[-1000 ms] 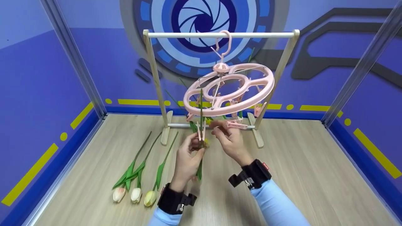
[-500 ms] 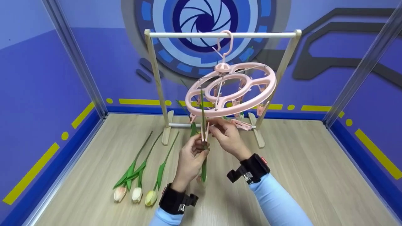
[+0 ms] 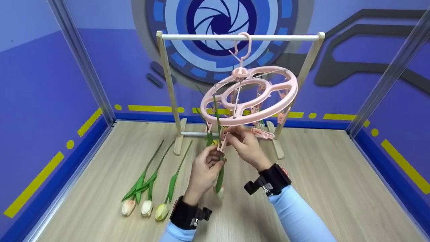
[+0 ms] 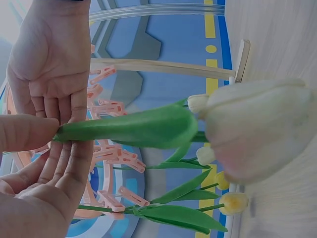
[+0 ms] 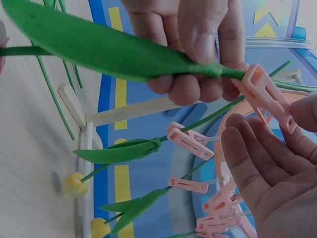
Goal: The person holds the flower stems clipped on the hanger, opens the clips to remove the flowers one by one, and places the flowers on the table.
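In the head view my left hand [image 3: 205, 169] pinches the stem of a whitish tulip [image 4: 262, 131], its bloom hanging down and its stem end pointing up past the hanger's ring. The left wrist view shows the thumb pressing the green leaf [image 4: 133, 126] against the fingers. My right hand [image 3: 248, 145] pinches one end of a pink clothespin [image 5: 267, 96] between thumb and fingers, just above the left fingers. The stem runs by the clothespin's other end. Overhead, the round pink clip hanger [image 3: 235, 121] hangs tilted, its near edge above both hands.
The hanger hooks over the white bar [image 3: 201, 37] of a wooden stand [image 3: 168, 84]. Yellow tulips [image 5: 77, 183] hang upside down from other pink clothespins [image 5: 190, 141]. Left on the table lie three tulips: pinkish [image 3: 128, 207], white [image 3: 146, 208] and yellow [image 3: 162, 211].
My right hand has closed in on the clothespin beside the left fingers and now pinches it. The clothespin has tilted to the right. My left hand and its tulip have shifted slightly right.
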Demonstrator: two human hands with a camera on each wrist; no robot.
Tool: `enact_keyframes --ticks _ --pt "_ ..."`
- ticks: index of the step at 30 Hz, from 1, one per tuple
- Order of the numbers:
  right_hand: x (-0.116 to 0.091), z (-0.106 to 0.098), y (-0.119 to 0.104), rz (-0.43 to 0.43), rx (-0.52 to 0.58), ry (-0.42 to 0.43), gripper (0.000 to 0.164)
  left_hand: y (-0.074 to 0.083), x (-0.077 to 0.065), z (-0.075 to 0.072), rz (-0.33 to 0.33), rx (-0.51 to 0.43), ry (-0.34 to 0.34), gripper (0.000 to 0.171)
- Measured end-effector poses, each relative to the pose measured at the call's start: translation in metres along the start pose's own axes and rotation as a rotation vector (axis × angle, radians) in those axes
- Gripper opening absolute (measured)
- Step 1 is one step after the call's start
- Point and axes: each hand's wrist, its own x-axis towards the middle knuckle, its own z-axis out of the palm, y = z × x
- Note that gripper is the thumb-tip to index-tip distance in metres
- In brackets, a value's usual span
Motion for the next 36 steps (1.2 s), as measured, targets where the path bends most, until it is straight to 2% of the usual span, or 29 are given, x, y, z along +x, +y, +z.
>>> enact_keyframes --ticks 7,14,18,27,36 --pt "-0.001 -0.002 0.002 -0.010 0.009 0.009 0.017 -0.006 0.001 -0.001 -0.046 0.010 -0.020 0.034" --pt "-0.001 -0.003 0.003 -0.028 0.024 0.018 0.015 -0.008 0.000 -0.004 0.007 0.072 -0.042 0.025" --pt "-0.001 -0.005 0.003 -0.041 0.010 0.010 0.018 -0.007 -0.001 -0.005 0.006 0.108 -0.065 0.021" --pt "-0.002 -0.008 0.001 -0.050 -0.023 -0.006 0.022 -0.007 -0.001 -0.008 0.013 0.167 -0.084 0.024" --pt "0.000 -0.012 0.002 -0.029 -0.074 -0.050 0.035 -0.009 -0.001 -0.007 0.038 0.159 -0.089 0.022"
